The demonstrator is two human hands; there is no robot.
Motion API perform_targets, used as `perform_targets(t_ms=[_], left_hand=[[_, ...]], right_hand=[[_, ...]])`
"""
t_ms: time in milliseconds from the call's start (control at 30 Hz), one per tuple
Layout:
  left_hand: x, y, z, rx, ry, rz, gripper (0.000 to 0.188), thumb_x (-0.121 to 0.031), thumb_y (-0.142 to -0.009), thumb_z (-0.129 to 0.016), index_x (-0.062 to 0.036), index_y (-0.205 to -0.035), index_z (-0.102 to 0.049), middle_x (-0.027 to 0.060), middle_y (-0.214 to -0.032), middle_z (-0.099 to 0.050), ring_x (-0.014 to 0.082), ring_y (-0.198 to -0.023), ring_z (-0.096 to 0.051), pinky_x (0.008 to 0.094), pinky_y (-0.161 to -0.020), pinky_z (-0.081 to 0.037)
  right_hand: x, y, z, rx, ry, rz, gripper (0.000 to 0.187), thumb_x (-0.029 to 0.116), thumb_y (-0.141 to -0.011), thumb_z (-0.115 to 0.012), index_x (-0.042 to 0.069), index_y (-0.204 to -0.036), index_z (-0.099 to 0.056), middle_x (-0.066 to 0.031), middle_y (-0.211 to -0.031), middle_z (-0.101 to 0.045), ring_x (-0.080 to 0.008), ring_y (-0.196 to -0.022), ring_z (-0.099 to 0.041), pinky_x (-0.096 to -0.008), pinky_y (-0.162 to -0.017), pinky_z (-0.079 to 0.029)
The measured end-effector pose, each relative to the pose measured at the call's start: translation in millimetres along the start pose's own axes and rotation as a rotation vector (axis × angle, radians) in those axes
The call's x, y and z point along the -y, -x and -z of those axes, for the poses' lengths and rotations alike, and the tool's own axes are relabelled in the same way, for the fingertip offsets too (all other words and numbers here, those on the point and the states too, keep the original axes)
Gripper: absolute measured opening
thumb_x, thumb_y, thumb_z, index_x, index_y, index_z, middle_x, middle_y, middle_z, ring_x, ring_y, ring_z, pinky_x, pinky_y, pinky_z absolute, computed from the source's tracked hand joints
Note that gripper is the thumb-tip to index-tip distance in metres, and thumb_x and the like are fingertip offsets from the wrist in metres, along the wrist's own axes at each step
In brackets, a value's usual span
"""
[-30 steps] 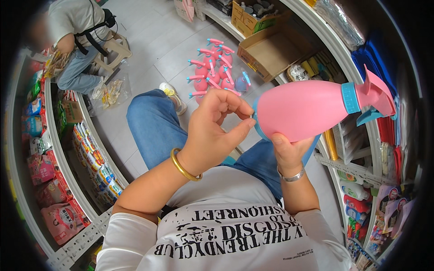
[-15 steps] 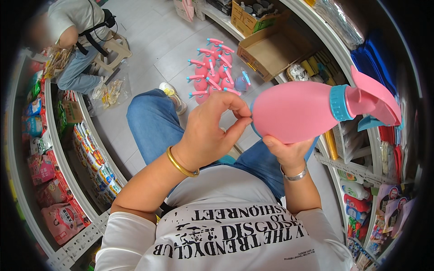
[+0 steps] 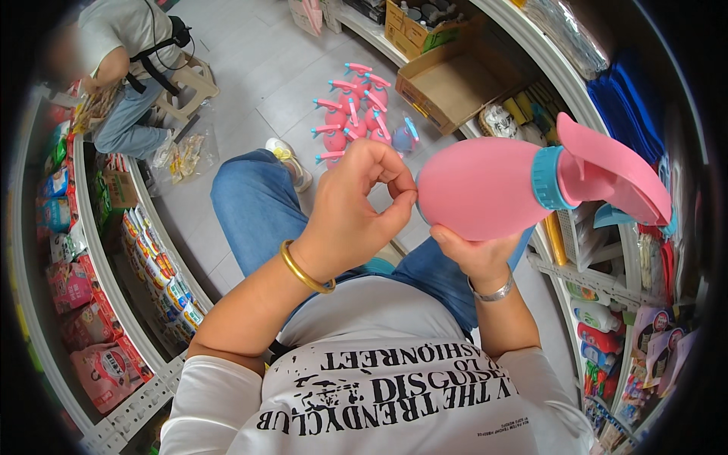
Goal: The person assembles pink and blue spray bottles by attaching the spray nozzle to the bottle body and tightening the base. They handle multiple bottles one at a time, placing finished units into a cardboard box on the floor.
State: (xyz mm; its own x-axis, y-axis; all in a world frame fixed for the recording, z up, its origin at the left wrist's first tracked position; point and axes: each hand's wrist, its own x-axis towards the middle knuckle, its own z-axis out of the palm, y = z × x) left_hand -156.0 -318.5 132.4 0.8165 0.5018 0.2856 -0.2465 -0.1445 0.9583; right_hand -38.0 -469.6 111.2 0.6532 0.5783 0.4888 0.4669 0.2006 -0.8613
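Observation:
A pink spray bottle (image 3: 485, 186) with a blue collar and pink trigger head lies tilted on its side in front of me, its head toward the right. My right hand (image 3: 481, 254) grips its body from below. At the bottle's base, my left hand (image 3: 360, 205) has thumb and forefinger pinched together close to the bottom edge. Whatever lies between those fingertips is too small to make out. Past my left hand, several more pink spray bottles (image 3: 334, 117) stand grouped on the floor, with one blue spray bottle (image 3: 406, 136) beside them.
Shelves of packaged goods (image 3: 155, 265) curve along my left; another shelf (image 3: 599, 318) runs along my right. An open cardboard box (image 3: 447, 87) sits at the far right. Far left, a person (image 3: 125, 57) sits on a stool (image 3: 199, 83) near a plastic bag (image 3: 182, 159).
The spray bottle has shifted slightly left and rolled a little in my right hand, its trigger head changing angle. My left hand stays pinched at the base, moved slightly.

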Motion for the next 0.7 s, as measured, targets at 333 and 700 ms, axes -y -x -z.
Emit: perform_targets(t_ms=[333,700], left_hand=[[-2,-2,-5,-0.005,0.238,0.283,0.033,0.015,-0.079,-0.061,-0.0048,-0.098,-0.042,0.0051,-0.089,-0.06,0.0108,-0.082,-0.059,0.0247,-0.077,-0.048],[6,-6,-3,0.005,0.085,0.187,0.03,0.009,-0.08,-0.066,-0.0028,-0.099,-0.045,0.004,-0.084,-0.062,0.0105,-0.074,-0.061,0.0253,-0.07,-0.052]], right_hand=[[-12,3,1,-0.005,-0.001,-0.042,0.091,0.03,-0.069,-0.088,-0.003,-0.137,-0.038,-0.0136,-0.124,-0.058,-0.0253,-0.112,-0.06,-0.0397,-0.098,-0.048],[0,-3,-10,-0.11,-0.317,-0.348,0.076,0.014,-0.075,-0.082,0.001,-0.133,-0.035,-0.0128,-0.123,-0.055,-0.0198,-0.111,-0.058,-0.0369,-0.094,-0.051]])
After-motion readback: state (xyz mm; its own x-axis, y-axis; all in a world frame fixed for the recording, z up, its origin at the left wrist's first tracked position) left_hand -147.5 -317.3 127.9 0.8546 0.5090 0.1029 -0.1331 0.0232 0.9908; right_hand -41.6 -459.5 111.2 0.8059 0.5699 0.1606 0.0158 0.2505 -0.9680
